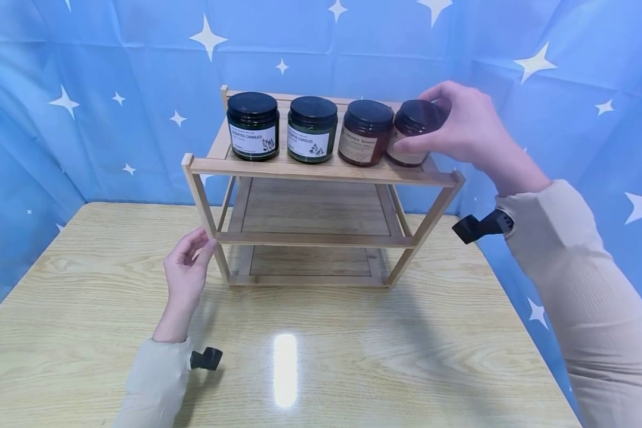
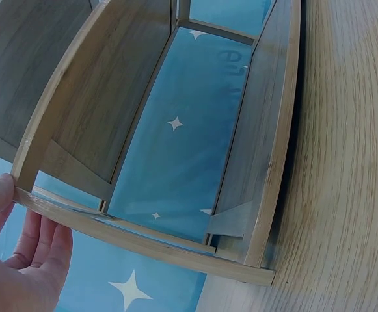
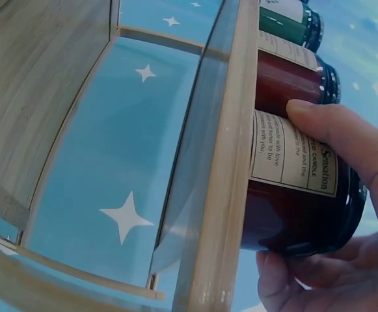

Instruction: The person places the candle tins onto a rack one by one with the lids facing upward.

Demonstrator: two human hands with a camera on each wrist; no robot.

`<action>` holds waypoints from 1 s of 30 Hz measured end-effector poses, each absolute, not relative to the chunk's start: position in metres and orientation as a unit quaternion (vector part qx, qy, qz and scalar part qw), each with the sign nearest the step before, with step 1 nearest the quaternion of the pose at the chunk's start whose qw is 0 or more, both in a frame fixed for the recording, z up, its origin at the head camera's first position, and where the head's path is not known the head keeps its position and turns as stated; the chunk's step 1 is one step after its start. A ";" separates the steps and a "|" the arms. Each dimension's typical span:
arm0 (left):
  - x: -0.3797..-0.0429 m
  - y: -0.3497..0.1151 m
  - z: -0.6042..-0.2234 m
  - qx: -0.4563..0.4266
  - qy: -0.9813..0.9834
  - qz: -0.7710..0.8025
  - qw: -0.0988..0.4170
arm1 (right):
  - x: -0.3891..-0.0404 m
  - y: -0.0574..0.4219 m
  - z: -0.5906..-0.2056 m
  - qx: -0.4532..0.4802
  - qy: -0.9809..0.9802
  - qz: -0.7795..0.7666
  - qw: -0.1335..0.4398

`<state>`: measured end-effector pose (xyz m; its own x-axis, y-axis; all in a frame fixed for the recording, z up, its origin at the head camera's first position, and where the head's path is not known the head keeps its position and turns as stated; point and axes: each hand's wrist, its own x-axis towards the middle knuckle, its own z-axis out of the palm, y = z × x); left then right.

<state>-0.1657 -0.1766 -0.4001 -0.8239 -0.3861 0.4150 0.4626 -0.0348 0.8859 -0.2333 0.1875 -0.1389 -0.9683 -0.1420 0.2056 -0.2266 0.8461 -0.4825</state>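
A wooden three-tier shelf stands on the table with candle jars lined up along its top tier. My right hand grips the rightmost one, an amber candle jar with a black lid and beige label. Its thumb lies across the label side while the fingers curl round the far side. Close beside it sits another amber candle jar. My left hand pinches the shelf's left front post between thumb and fingers, at about the middle tier's height.
Two dark green candle jars with white labels occupy the left part of the top tier. Below are the middle tier and bottom tier. A light wood table carries the shelf, and a blue star-patterned curtain hangs behind.
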 end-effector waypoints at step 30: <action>-0.158 -0.169 -0.390 0.019 -0.645 -0.690 0.328 | -0.190 0.179 -0.169 0.111 -0.871 0.437 0.194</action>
<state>-0.1581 -0.1687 -0.3900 -0.7837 -0.4783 0.3963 0.4281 0.0464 0.9025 -0.1896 0.1790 -0.1687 -0.8999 -0.0232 0.4354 -0.3630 0.5932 -0.7186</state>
